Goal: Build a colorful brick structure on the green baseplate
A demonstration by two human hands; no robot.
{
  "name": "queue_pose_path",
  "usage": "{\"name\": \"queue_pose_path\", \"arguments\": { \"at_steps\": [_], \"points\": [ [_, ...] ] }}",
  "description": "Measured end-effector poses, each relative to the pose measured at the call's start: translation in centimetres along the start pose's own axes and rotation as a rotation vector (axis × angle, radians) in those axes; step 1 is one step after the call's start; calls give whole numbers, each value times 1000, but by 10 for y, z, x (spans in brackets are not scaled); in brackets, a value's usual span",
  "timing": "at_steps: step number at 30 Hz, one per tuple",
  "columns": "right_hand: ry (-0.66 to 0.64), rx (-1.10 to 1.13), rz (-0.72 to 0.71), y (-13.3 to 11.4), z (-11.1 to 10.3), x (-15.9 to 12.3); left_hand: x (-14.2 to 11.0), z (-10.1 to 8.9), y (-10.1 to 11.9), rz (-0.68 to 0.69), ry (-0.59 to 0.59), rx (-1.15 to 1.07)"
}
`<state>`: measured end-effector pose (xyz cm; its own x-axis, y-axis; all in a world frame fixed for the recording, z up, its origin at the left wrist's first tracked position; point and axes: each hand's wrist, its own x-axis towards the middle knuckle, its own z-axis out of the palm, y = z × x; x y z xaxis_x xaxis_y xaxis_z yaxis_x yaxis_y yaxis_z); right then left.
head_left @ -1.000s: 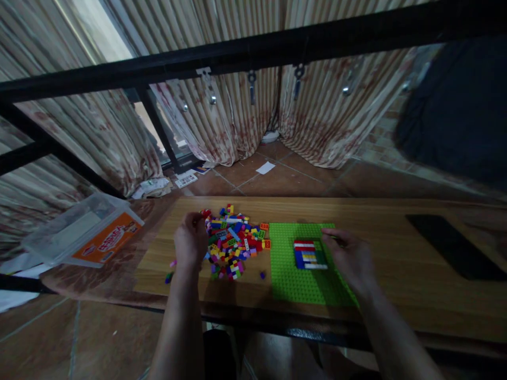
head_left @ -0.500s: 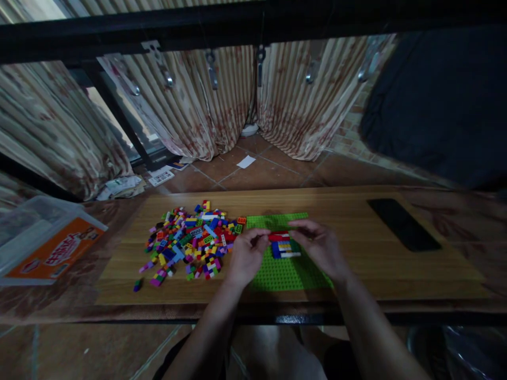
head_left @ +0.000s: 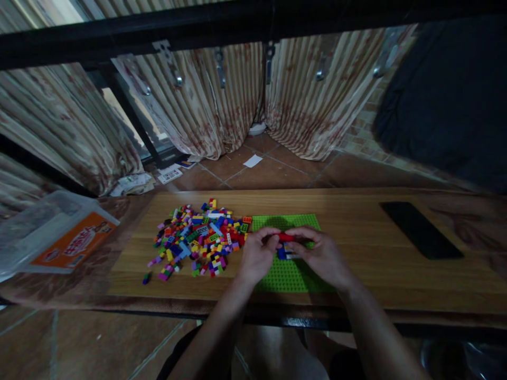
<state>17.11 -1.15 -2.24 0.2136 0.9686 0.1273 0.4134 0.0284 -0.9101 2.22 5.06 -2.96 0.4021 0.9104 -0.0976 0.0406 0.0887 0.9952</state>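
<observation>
Past the near edge of the green baseplate (head_left: 283,281), the left hand (head_left: 255,258) and right hand (head_left: 325,258) hold a red brick (head_left: 287,237) over it, each grip closed near one end; probably light, stiff, slick, it should suit end-pinching.

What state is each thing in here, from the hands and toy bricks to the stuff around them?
Left hand: fingers closed on one end of the red brick piece
Right hand: fingers closed on its other end
Green studded baseplate: lying flat, partly covered
Small brick build: on the baseplate, partly hidden
Loose bricks: heaped, colours mixed
Clear plastic box: upright, contents unclear
Black slab: lying flat
Striped curtains: hanging in folds
</observation>
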Motion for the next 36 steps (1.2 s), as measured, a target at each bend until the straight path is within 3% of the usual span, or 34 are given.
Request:
{"name": "queue_pose_path", "arguments": {
  "at_steps": [10, 14, 16, 19, 21, 23, 27, 36],
  "points": [
    [41, -101, 19, -3, 2, -1, -4, -6, 3, 42, 0, 20],
    [96, -95, 57, -4, 4, -2, -1, -20, 6, 109, 36, 123],
    [126, -81, 69, -3, 5, -2, 2, -36, 11, 167, 122, 265],
    [166, -51, 80, -3, 6, -2, 5, -71, 19, 212, 378, 635],
    [181, -46, 86, -3, 6, -1, 5, -93, 24, 201, 517, 938],
    [189, -54, 94, -4, 7, -1, 4, -109, 26, 134, 568, 1137],
    [204, -35, 102, -6, 9, -1, 1, -117, 25, 7, 555, 1307],
    [220, -43, 73, -6, 9, -1, -3, -115, 23, 30, 525, 1361]
  ]
}}
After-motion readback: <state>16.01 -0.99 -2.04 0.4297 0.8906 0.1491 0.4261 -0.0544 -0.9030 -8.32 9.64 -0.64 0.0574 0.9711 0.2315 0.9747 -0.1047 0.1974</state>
